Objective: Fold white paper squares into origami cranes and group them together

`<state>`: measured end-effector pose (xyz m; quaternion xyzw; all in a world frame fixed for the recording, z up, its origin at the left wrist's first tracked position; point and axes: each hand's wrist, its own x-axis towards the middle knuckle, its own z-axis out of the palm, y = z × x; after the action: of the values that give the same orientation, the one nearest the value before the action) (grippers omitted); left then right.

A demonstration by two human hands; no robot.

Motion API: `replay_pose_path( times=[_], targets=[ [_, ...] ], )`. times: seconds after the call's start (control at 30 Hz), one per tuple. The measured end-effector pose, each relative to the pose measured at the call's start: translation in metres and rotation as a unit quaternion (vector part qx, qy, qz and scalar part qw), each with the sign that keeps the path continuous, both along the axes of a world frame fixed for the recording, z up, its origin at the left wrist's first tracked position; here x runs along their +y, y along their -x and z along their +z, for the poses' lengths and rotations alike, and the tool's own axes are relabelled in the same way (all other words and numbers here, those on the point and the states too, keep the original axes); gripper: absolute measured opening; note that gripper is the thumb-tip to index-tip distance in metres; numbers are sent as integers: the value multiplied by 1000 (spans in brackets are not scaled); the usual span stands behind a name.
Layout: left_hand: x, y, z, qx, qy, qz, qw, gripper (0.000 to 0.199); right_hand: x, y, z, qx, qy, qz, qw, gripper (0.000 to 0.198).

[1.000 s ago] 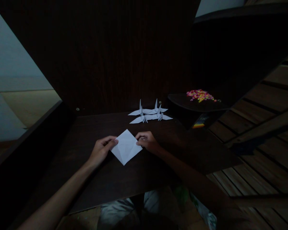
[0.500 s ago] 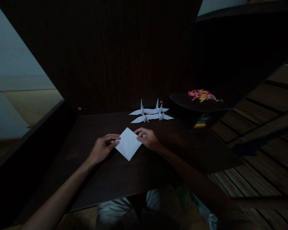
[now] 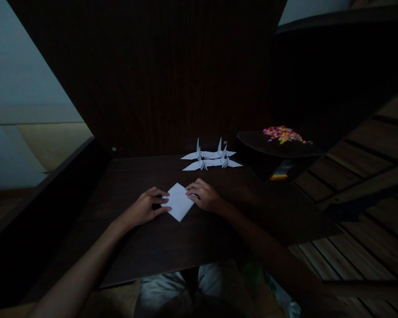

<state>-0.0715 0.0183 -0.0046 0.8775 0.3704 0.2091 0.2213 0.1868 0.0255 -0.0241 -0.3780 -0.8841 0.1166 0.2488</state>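
A white square of folded paper (image 3: 179,204) lies on the dark tabletop, turned so that one corner points at me. My left hand (image 3: 149,206) rests on its left side, the fingers and thumb spread apart on the paper. At the right corner, my right hand (image 3: 204,196) has its bent fingers and thumb closed on the edge; part of that corner is hidden. Just beyond the sheet stand several white origami cranes (image 3: 200,164), close together in two rows with necks and tails upright.
On a low rounded shelf (image 3: 252,140) at the right is a heap of small pink, yellow and red pieces (image 3: 283,134). Beneath it sits a small packet with a yellow-orange stripe (image 3: 279,176). A dark side board (image 3: 53,176) bounds the left, and a tall panel (image 3: 172,79) the back.
The paper now lies flatter on the table. My left fingers and thumb have spread further over it, and my right fingers have come over its right edge. The view has shifted slightly.
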Motion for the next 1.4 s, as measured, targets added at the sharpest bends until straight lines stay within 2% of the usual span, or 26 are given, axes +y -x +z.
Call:
replay_pose_path(
  times=[0.1, 0.23, 0.33, 0.43, 0.63, 1.07, 1.23, 1.4],
  targets=[
    [0, 2, -1, -11, 5, -19, 1000, 22, 1, -6, 4, -34, 13, 12, 999, 19],
    [-1, 3, 0, -31, 10, -30, 999, 19, 0, -12, 9, -66, 33, 21, 997, 34],
    [-3, 3, 0, -6, -16, -29, 999, 29, -2, -13, 11, -74, 42, 20, 996, 47],
    [-3, 3, 0, 18, -50, -29, 998, 43, -5, -12, 12, -84, 43, 14, 995, 52],
    [0, 8, -3, 29, -101, -16, 994, 42, -5, -11, 15, -97, 62, 12, 993, 52],
    [1, 10, 1, 14, -57, -21, 998, 24, -3, -13, 15, -89, 104, -2, 991, 49],
    [0, 7, 2, -1, -68, -42, 997, 26, -3, -14, 16, -85, 108, 0, 991, 50],
    [-1, 9, -1, 22, -69, -32, 997, 33, -2, -16, 16, -88, 114, 7, 990, 51]
  ],
)
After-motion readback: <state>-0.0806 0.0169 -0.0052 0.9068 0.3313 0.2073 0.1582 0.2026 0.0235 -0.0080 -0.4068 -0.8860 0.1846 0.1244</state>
